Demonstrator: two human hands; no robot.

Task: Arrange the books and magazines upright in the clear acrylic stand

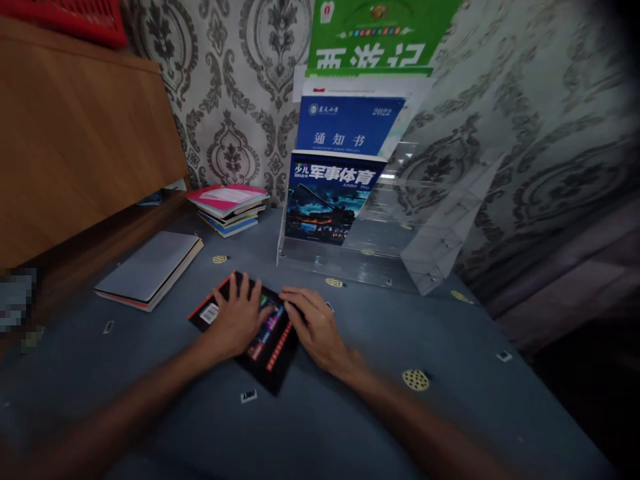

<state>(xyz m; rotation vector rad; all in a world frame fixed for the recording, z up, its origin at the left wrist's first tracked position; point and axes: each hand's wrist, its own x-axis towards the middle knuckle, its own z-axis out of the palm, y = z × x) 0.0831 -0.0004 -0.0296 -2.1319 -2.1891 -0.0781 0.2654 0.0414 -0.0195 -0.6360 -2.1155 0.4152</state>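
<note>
A black book [280,380] with a barcode, small coloured pictures and red spine edge lies on the blue patterned cloth, turned at an angle. My left hand [240,317] rests flat on its cover with the fingers spread. At the book's right edge is my right hand [317,327], its fingertips touching the upper right corner, fingers stretched out and close together. Whether the right fingers pinch the edge is hard to see. Behind the hands stands a clear acrylic rack [435,247] holding a dark military book [325,203], a blue booklet [345,127] and a green book [375,33].
On the left lies a thick grey-covered book [155,267]. A stack of several books [230,207] with a pink top stands by the wallpapered wall. A wooden panel [85,127] borders the left side, with a red basket [70,20] above it. The cloth-covered surface [450,413] drops off at the right.
</note>
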